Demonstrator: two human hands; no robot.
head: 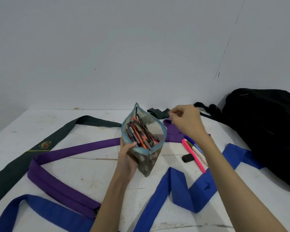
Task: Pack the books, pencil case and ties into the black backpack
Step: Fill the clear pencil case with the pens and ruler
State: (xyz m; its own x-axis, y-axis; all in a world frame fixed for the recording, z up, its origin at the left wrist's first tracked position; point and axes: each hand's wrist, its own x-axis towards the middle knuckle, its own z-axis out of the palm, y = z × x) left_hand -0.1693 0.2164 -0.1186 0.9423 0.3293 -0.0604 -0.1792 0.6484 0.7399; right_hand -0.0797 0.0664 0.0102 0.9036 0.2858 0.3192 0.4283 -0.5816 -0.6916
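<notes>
Head view looks down on a white, scuffed worktop [84,174] set against a plain pale wall [107,47] with a thin dark crack running down its right part. At the worktop's far right corner sits the black backpack [264,131], its straps trailing toward the far edge; a small pale label on its side is too small to read. A blue tie [179,190] zigzags along the near edge from left to right and ends against the backpack. A purple tie [60,181] loops across the left middle and runs behind the pencil case toward the far edge. A dark green tie [32,158] lies along the left side, bearing a round crest and a thin stripe whose lettering cannot be made out.

Near the middle, the left hand [126,158] grips the pencil case [143,144] from its left side, thumb hooked over the rim, holding it upright with its mouth wide open. It is packed with pens and pencils; print on an orange one is illegible. The right hand [186,121] hovers just past the case with fingertips pinched together; what they pinch, if anything, cannot be told.

Right of the case, several loose pens [193,152], one pink, lie together on the worktop, with a small black eraser [188,158] just beside them.
</notes>
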